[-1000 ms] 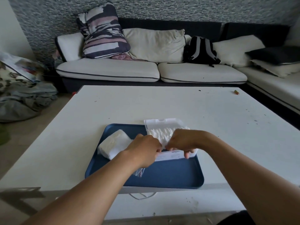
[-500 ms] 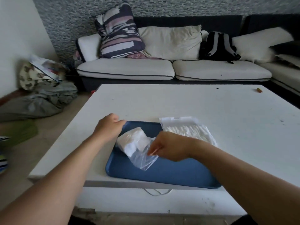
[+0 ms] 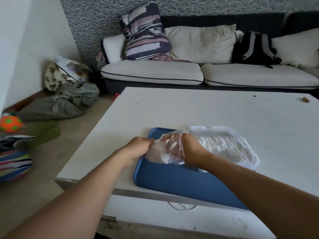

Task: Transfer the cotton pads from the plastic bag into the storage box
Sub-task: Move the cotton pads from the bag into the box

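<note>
White table [image 3: 215,111] before a sofa [image 3: 155,73], bearing one blue tray [image 3: 181,181], one storage box [image 3: 224,145]; both hands' grips, left hand [image 3: 138,147] and right hand [image 3: 186,149], pinch one plastic bag [image 3: 165,150].

Home living room, sofa [image 3: 155,73], cushions [image 3: 146,31]

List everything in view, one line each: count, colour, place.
plastic bag: 1, clear, over tray's left end, holding white cotton pads
storage box: 1, white, open, on tray's right, pads inside
tray: 1, blue, table's near edge
table: 1, white
sofa: 1, cream cushions, behind table
striped pillow: 1, dark and pink, on sofa
backpack: 1, black and grey, on sofa
ball: 1, orange and green, floor left
left hand: grips bag's left end
right hand: inside the bag
</note>
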Action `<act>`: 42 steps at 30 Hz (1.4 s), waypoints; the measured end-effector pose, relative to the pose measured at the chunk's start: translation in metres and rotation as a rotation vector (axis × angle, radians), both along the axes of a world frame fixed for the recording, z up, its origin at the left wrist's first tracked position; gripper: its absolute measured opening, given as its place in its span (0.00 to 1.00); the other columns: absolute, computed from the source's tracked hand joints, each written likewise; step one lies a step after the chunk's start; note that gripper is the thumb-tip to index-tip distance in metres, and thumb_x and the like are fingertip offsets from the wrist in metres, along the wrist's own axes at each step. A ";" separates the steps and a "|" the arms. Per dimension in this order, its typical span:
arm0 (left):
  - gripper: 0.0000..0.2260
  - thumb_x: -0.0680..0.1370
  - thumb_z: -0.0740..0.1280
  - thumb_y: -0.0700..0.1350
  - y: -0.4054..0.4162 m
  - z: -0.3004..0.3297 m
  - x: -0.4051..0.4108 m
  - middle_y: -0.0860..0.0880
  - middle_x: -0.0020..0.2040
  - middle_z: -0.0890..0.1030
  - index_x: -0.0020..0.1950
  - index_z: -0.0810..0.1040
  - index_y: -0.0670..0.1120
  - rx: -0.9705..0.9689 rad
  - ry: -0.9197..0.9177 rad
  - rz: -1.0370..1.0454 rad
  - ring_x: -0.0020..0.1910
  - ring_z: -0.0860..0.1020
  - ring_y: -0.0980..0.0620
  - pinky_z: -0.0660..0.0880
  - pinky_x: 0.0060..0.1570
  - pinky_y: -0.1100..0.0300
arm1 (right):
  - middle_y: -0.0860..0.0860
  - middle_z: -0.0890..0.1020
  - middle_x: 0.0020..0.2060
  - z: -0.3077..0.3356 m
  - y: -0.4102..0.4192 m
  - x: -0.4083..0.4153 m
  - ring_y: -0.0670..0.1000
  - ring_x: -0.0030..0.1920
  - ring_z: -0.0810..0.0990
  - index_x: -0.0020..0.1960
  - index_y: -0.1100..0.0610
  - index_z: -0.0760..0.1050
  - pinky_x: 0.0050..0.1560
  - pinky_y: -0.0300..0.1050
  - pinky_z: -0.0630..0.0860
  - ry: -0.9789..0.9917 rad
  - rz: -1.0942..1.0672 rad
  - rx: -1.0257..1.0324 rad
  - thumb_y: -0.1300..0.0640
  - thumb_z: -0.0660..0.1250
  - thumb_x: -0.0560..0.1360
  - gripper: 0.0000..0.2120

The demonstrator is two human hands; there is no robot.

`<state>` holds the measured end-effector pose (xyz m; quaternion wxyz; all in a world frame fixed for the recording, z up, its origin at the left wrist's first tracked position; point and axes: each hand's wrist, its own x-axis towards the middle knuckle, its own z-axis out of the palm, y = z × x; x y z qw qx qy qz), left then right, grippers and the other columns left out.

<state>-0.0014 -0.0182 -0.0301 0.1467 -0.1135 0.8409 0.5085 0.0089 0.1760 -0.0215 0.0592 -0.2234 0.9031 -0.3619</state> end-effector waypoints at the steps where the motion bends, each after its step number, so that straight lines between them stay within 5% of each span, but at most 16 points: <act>1: 0.12 0.83 0.62 0.48 0.003 0.004 0.001 0.45 0.45 0.80 0.54 0.81 0.42 0.082 -0.021 0.031 0.40 0.78 0.50 0.79 0.39 0.58 | 0.46 0.81 0.47 0.001 0.000 -0.002 0.43 0.43 0.79 0.63 0.56 0.79 0.46 0.37 0.78 0.004 -0.001 -0.028 0.56 0.64 0.66 0.26; 4: 0.08 0.80 0.66 0.45 0.007 0.011 -0.001 0.45 0.42 0.80 0.49 0.81 0.42 0.185 -0.035 0.120 0.36 0.78 0.50 0.80 0.34 0.58 | 0.46 0.81 0.48 0.006 -0.002 -0.004 0.43 0.44 0.80 0.63 0.56 0.80 0.47 0.37 0.78 0.029 0.026 -0.074 0.53 0.69 0.64 0.27; 7: 0.09 0.77 0.70 0.44 0.006 0.013 -0.004 0.43 0.50 0.83 0.55 0.82 0.41 0.265 -0.065 0.244 0.44 0.82 0.46 0.80 0.34 0.57 | 0.47 0.81 0.49 0.006 -0.004 -0.004 0.47 0.48 0.81 0.61 0.56 0.81 0.51 0.43 0.79 0.061 0.023 -0.104 0.53 0.71 0.64 0.25; 15: 0.04 0.77 0.68 0.39 0.014 0.018 -0.003 0.44 0.42 0.78 0.50 0.80 0.42 0.417 -0.117 0.368 0.43 0.77 0.45 0.81 0.49 0.50 | 0.47 0.79 0.47 0.001 0.001 -0.004 0.46 0.46 0.78 0.54 0.58 0.82 0.50 0.42 0.77 0.154 -0.002 -0.067 0.54 0.77 0.65 0.19; 18: 0.01 0.77 0.68 0.39 0.017 0.018 -0.005 0.46 0.39 0.77 0.47 0.79 0.43 0.407 -0.103 0.389 0.40 0.77 0.46 0.79 0.41 0.55 | 0.48 0.78 0.47 -0.002 0.004 -0.006 0.47 0.48 0.77 0.55 0.60 0.81 0.51 0.41 0.74 0.202 0.011 -0.040 0.62 0.78 0.70 0.15; 22: 0.02 0.76 0.70 0.39 0.016 0.011 -0.012 0.45 0.43 0.81 0.47 0.80 0.42 0.388 -0.075 0.453 0.42 0.80 0.44 0.81 0.45 0.52 | 0.47 0.78 0.47 0.000 0.008 -0.008 0.47 0.48 0.77 0.57 0.60 0.81 0.53 0.42 0.75 0.155 0.013 0.009 0.57 0.78 0.71 0.16; 27: 0.06 0.74 0.70 0.42 0.006 -0.002 -0.021 0.44 0.44 0.84 0.38 0.81 0.43 0.118 0.109 0.538 0.45 0.83 0.42 0.83 0.51 0.49 | 0.49 0.75 0.34 0.019 0.022 -0.007 0.47 0.35 0.72 0.45 0.61 0.81 0.38 0.43 0.72 -0.110 -0.108 0.066 0.54 0.75 0.71 0.10; 30: 0.06 0.73 0.69 0.42 0.004 -0.013 -0.021 0.45 0.42 0.84 0.37 0.81 0.43 0.040 0.062 0.452 0.41 0.82 0.43 0.79 0.43 0.55 | 0.52 0.81 0.39 0.047 0.055 -0.002 0.51 0.39 0.78 0.50 0.58 0.81 0.40 0.45 0.75 -0.303 -0.199 -0.134 0.59 0.75 0.71 0.09; 34: 0.06 0.74 0.68 0.43 0.012 -0.021 -0.018 0.44 0.45 0.84 0.40 0.83 0.44 -0.059 -0.006 0.288 0.45 0.81 0.44 0.78 0.45 0.55 | 0.58 0.85 0.52 0.064 0.089 0.004 0.57 0.54 0.84 0.59 0.60 0.81 0.57 0.51 0.79 -0.385 -0.373 -0.580 0.61 0.75 0.72 0.15; 38: 0.10 0.79 0.65 0.48 0.031 0.006 -0.007 0.48 0.40 0.79 0.42 0.77 0.43 -0.217 0.130 0.253 0.38 0.76 0.48 0.70 0.37 0.57 | 0.59 0.81 0.54 0.064 0.081 0.015 0.55 0.51 0.82 0.61 0.63 0.76 0.50 0.48 0.84 -0.611 -0.366 -0.887 0.66 0.69 0.76 0.14; 40: 0.15 0.81 0.61 0.55 0.056 0.032 0.003 0.47 0.41 0.78 0.45 0.76 0.44 -0.098 0.297 0.275 0.41 0.76 0.47 0.72 0.43 0.54 | 0.62 0.80 0.56 0.063 0.073 0.020 0.58 0.54 0.82 0.61 0.64 0.76 0.51 0.50 0.84 -0.643 -0.342 -0.949 0.66 0.67 0.76 0.13; 42: 0.20 0.81 0.60 0.61 0.085 0.054 0.015 0.47 0.50 0.81 0.53 0.79 0.45 0.366 0.260 0.335 0.50 0.78 0.47 0.74 0.56 0.50 | 0.64 0.79 0.56 0.063 0.064 0.022 0.60 0.56 0.80 0.61 0.64 0.75 0.56 0.54 0.81 -0.686 -0.351 -1.052 0.65 0.66 0.77 0.13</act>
